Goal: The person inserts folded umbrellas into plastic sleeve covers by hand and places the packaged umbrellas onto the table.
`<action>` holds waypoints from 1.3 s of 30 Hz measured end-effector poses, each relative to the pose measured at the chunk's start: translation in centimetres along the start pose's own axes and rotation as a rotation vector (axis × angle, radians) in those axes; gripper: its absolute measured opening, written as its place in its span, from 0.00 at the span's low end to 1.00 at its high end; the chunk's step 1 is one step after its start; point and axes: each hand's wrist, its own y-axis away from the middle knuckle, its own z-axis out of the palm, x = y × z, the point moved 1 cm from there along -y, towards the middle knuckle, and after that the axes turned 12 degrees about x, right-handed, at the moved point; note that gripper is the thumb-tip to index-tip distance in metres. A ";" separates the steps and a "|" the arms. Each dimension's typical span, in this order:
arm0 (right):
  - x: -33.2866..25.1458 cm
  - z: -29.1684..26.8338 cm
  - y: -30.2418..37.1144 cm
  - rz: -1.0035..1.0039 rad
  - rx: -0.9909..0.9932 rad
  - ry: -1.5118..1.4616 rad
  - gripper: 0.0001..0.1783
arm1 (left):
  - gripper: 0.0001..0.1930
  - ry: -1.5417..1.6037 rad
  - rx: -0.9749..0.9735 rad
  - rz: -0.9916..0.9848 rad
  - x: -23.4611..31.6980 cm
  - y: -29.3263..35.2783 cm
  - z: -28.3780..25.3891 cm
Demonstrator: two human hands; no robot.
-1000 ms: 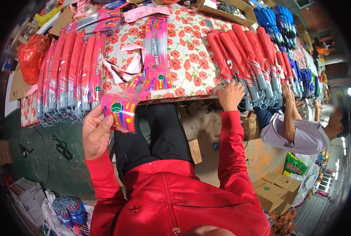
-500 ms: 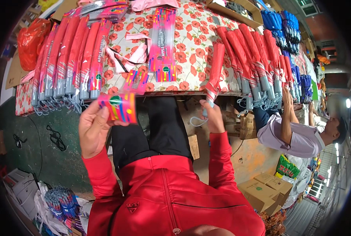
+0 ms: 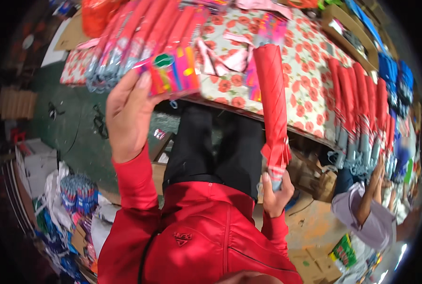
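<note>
My left hand (image 3: 131, 111) grips the end of a colourful printed plastic sleeve (image 3: 175, 73), patterned in pink, orange and blue with a green spot. Its far part is blurred. My right hand (image 3: 276, 194) is closed round the grey handle of a folded red umbrella (image 3: 270, 90), which stands nearly upright in front of me, its tip over the table. The umbrella and the sleeve are apart. Beyond my left hand lies a row of sleeved red umbrellas (image 3: 145, 31), grey handles toward me. Bare red umbrellas (image 3: 357, 94) lie in a row at the right.
A poppy-print cloth covers the table (image 3: 305, 94). Pink cloth strips (image 3: 227, 59) and another printed sleeve (image 3: 272, 31) lie on it. An open carton (image 3: 348, 35) and blue umbrellas (image 3: 388, 71) are at the far right. A co-worker (image 3: 367, 213) sits there. Boxes (image 3: 315, 265) stand below.
My view has turned, so the table now slants. My right hand has drawn the umbrella nearer to me and more upright. My left hand has raised the sleeve over the table edge.
</note>
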 end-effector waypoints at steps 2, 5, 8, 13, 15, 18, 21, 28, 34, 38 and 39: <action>0.6 -0.2 1.2 -0.189 -0.027 0.041 0.10 | 0.13 -0.024 0.043 0.049 0.5 0.1 0.4; 1.0 -0.7 2.2 -0.441 -0.110 0.039 0.24 | 0.12 -0.029 0.081 0.115 0.9 0.1 1.2; 1.3 -0.5 3.5 -0.485 -0.154 0.064 0.25 | 0.11 -0.110 0.139 0.151 0.8 0.3 0.4; 1.8 0.1 4.2 -0.574 -0.155 0.088 0.26 | 0.09 -0.114 0.170 0.132 0.4 0.7 -0.6; 1.8 0.4 4.0 -0.621 -0.118 0.082 0.27 | 0.08 -0.037 0.149 0.082 0.2 0.8 -0.9; 1.9 0.0 3.8 -0.644 -0.108 0.148 0.27 | 0.08 -0.006 0.174 0.072 0.5 1.3 -0.7; 1.9 -0.3 3.8 -0.668 -0.098 0.210 0.28 | 0.08 0.024 0.200 0.065 0.7 1.6 -0.8; 2.3 -0.2 3.9 -0.690 -0.035 0.221 0.28 | 0.09 -0.279 0.117 0.303 0.4 2.2 -0.6; 2.5 0.1 4.1 -0.690 -0.044 0.203 0.28 | 0.11 -0.416 0.080 0.343 -0.2 2.2 -1.4; 2.7 0.4 4.2 -0.669 -0.046 0.209 0.28 | 0.11 -0.459 0.033 0.328 -0.7 2.3 -1.0; 2.8 0.5 4.1 -0.664 -0.043 0.214 0.28 | 0.11 -0.476 0.018 0.325 -0.8 2.4 -0.7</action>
